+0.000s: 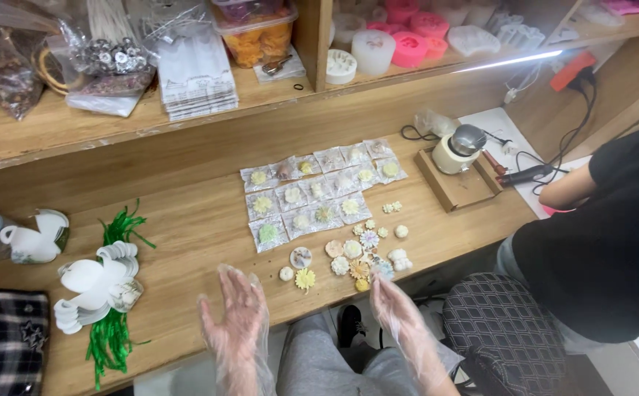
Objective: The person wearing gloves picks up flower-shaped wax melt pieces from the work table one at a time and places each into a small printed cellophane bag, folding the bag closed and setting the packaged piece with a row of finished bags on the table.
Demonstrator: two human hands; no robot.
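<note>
Hands in thin clear plastic gloves hover over the near edge of a wooden surface (pixel 187 220) in the head view. The left hand (pixel 240 312) is held flat with its fingers (pixel 235 282) spread and released, holding nothing; it hangs above bare wood, a little left of a small round cream piece (pixel 286 273) and a yellow daisy-shaped piece (pixel 305 279). The right hand (pixel 396 308) is also flat and released, its fingers (pixel 384 284) just beside a loose cluster of small flower-shaped pieces (pixel 360 253) in cream, peach, yellow and pale purple; whether they touch the nearest piece cannot be told.

Behind that cluster, towards the back of the surface, lie rows of small clear packets (pixel 319 191), each with a pastel flower piece inside, set edge to edge in a rough block. Further right a small cream melting pot with a grey lid (pixel 457 149) stands on a shallow wooden tray (pixel 460 192).

At the left end sit stacks of white ghost-shaped cut-outs (pixel 96 286) over strands of green shredded ribbon (pixel 110 334), and more cut-outs (pixel 33 238) lie beside them.

On the shelf above rest pink and white moulds (pixel 400 40) and a clear box of orange pieces (pixel 257 33). Another person in a black top (pixel 605 242) sits at the right, forearm on the surface.
</note>
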